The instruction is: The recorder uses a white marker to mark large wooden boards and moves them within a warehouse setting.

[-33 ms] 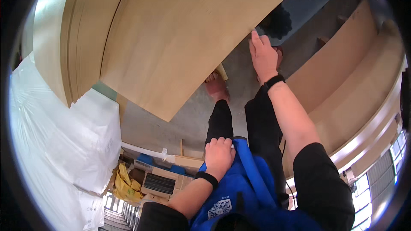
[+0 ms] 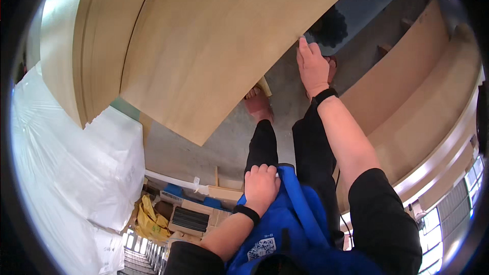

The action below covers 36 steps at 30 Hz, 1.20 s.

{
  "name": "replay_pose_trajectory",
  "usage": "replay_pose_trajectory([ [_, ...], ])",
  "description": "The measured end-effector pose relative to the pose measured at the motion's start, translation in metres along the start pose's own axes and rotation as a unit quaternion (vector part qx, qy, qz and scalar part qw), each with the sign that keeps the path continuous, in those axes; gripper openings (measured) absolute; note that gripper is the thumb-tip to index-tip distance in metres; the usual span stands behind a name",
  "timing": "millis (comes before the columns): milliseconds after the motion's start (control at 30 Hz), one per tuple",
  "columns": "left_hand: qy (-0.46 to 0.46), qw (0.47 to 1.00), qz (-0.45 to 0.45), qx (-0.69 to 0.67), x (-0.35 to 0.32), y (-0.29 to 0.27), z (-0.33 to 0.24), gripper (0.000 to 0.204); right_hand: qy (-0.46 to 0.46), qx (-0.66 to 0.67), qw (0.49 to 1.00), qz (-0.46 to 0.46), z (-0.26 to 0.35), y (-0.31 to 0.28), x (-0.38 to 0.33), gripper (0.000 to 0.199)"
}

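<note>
A large pale wood panel (image 2: 219, 40) slants across the upper middle, its near corner pointing down toward my legs. My right hand (image 2: 313, 66) reaches out to the panel's right edge, index finger stretched and its tip against the edge. No held thing shows in that hand. Low in front of my body, my left hand (image 2: 262, 187) rests closed on my blue apron (image 2: 300, 214). A small white tip sticks out beside its fingers; what it belongs to is hidden. Both wrists carry black bands.
White plastic-wrapped stacks (image 2: 76, 173) stand at the left. Curved-looking brown boards (image 2: 407, 91) line the right. Below left are a yellow bag (image 2: 152, 221) and an open carton with black strips (image 2: 189, 220). My feet are on the grey floor (image 2: 175, 150) beside the panel.
</note>
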State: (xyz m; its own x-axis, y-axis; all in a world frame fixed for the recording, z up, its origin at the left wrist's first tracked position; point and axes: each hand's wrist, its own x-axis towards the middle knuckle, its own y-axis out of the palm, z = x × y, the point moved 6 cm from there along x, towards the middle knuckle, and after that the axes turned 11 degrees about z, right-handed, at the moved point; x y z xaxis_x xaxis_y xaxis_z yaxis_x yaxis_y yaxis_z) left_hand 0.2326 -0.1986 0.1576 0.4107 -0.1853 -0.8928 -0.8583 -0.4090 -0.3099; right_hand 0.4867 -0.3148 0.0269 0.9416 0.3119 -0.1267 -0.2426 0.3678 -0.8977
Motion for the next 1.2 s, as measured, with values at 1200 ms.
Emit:
replay_pose_trajectory([
  [1200, -0.028, 0.997, 0.053, 0.05, 0.01, -0.004, -0.008, 0.018, -0.063, 0.042, 0.996, -0.049, -0.022, -0.009, 0.008, 0.034],
])
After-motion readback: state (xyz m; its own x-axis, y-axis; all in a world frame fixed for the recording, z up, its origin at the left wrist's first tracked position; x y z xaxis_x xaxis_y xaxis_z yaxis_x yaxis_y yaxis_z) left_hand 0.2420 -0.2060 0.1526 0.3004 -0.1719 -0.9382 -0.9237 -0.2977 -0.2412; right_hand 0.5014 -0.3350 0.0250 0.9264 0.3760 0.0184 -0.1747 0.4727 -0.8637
